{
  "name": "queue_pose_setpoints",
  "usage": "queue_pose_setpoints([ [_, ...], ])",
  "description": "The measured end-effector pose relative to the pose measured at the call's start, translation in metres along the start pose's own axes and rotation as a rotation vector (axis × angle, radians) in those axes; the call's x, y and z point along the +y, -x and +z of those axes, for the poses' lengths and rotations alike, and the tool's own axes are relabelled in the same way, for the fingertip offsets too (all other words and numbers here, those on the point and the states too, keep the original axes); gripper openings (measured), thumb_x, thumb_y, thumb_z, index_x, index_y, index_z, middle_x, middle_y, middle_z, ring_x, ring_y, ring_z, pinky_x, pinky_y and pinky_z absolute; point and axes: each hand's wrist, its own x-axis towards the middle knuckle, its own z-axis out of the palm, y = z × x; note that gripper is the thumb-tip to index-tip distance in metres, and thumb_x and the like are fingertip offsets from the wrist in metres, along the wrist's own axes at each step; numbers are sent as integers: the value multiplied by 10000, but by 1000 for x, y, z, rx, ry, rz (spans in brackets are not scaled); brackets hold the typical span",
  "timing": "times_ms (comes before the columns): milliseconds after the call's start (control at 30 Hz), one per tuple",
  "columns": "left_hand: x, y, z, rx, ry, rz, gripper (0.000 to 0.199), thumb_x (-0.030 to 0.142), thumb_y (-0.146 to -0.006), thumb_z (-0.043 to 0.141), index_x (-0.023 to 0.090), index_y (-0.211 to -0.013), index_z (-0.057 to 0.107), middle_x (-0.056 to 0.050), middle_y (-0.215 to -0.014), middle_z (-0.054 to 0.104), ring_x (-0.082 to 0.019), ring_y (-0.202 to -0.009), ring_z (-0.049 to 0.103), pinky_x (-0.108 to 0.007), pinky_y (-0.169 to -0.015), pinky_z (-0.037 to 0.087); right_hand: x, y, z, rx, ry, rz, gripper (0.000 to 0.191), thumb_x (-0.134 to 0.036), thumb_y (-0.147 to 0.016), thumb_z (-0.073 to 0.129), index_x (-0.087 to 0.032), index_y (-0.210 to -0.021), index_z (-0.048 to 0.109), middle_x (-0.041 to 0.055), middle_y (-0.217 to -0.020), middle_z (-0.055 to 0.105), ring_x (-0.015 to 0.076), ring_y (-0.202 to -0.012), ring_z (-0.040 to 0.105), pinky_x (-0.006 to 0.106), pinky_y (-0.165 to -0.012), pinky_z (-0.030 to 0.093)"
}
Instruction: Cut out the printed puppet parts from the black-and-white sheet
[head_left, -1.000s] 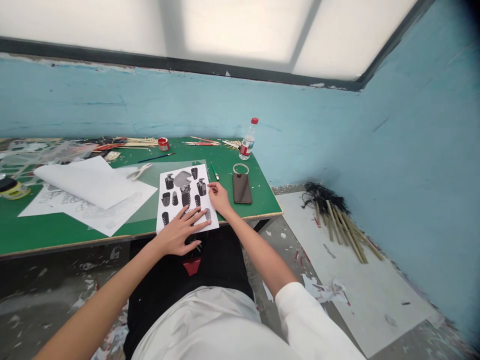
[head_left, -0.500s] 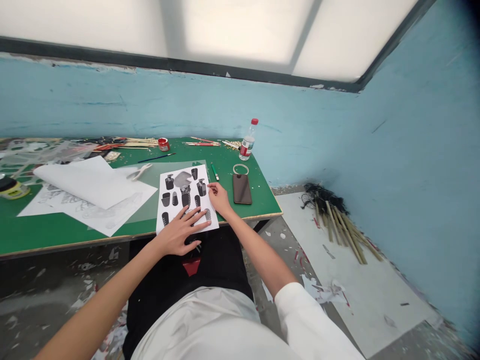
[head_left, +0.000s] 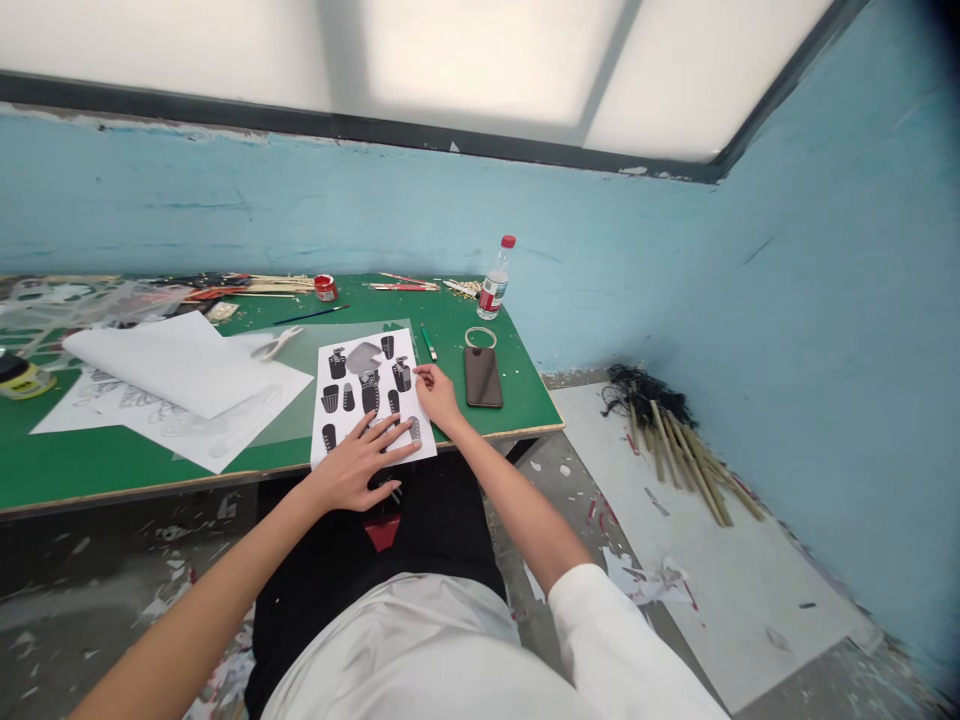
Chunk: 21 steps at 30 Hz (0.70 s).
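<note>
Glowing window (head_left: 484,60), soft shadows, dark upper-right corner

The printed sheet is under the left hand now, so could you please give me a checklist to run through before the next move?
1. Sheet steadied by the left hand: ok, fingers spread over its lower part.
2. Right hand gripping the sheet: cannot tell; it is at the right edge.
3. Near edge wholly on the table: cannot tell, partly hidden.
4. Phone clear of the sheet: ok.
5. Bottle upright and capped: ok.
</note>
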Motion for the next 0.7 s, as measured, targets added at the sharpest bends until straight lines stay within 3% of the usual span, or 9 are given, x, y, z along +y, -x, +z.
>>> queue_pose_setpoints([
  [700,-1,0,2,0,-4,3,681,502,-1000,630,293,-1604,396,-104,-1752,239,-377,-1604,237,-676,-1300,151,1,-1,0,-1,-4,-11,277,-384,-1051,661,-161,-1214,672,78,-1173,700,202,-982,704,397,-876,626],
])
